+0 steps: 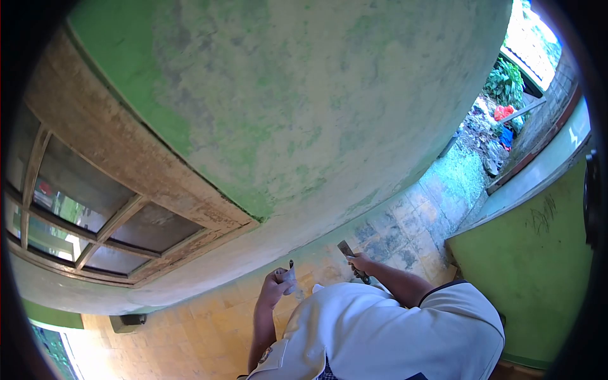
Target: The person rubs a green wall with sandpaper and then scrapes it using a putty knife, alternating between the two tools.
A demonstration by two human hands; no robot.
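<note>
My right hand [361, 262] is closed around the handle of a scraper [344, 248], whose flat, wide blade points up and to the left. My left hand [273, 286] grips a small whitish object [289, 280] that could be a cup or folded paper. A short dark tip [291, 264] sticks up from it; its kind is too small to make out. Both hands are in front of my white shirt, apart from each other and away from the wall [304, 120], where patches of grey-white filler or bare plaster show among green paint.
A worn wooden window frame [180, 206] with glass panes is on the left. Yellowish tiles [209, 323] cover the floor below. At right stands a low green wall [532, 259]; rubble and plants [505, 82] lie beyond. A dark box-like object [128, 322] is at lower left.
</note>
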